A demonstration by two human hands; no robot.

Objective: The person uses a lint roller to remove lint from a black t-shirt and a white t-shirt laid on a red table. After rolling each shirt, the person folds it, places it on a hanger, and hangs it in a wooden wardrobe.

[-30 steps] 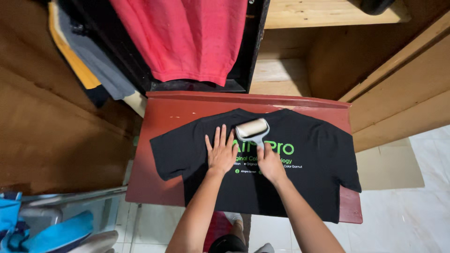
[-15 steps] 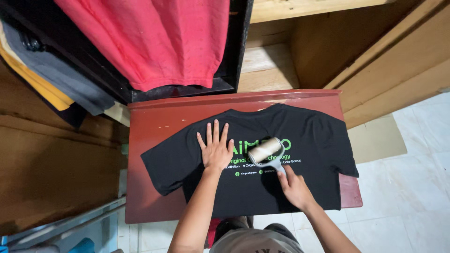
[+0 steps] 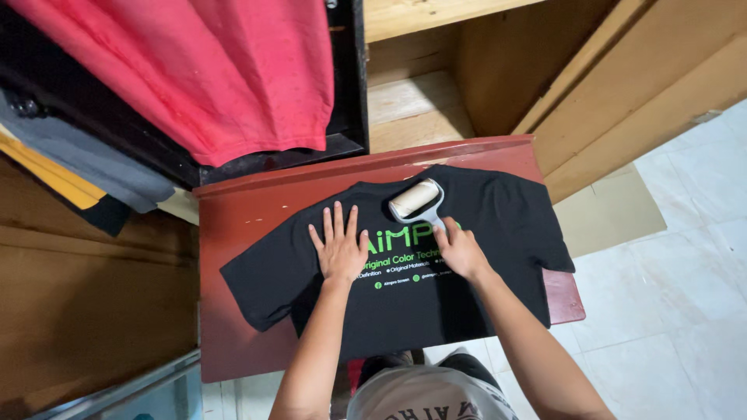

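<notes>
Spanning most of a dark red table [image 3: 233, 233], a black T-shirt [image 3: 436, 303] with green lettering lies flat, front up. Red shirt [image 3: 210, 78] hangs over the black frame behind. Left hand [image 3: 339, 246] pressed flat on the chest area, fingers spread. Right hand [image 3: 461, 250] closed around the handle of a lint roller [image 3: 415, 197], whose pale roll sits on the cloth just below the collar.

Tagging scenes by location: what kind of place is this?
Probably a small garment-printing workshop. A black printed T-shirt lies flat on a red table; the right hand runs a lint roller over it, and a red shirt hangs behind.
</notes>
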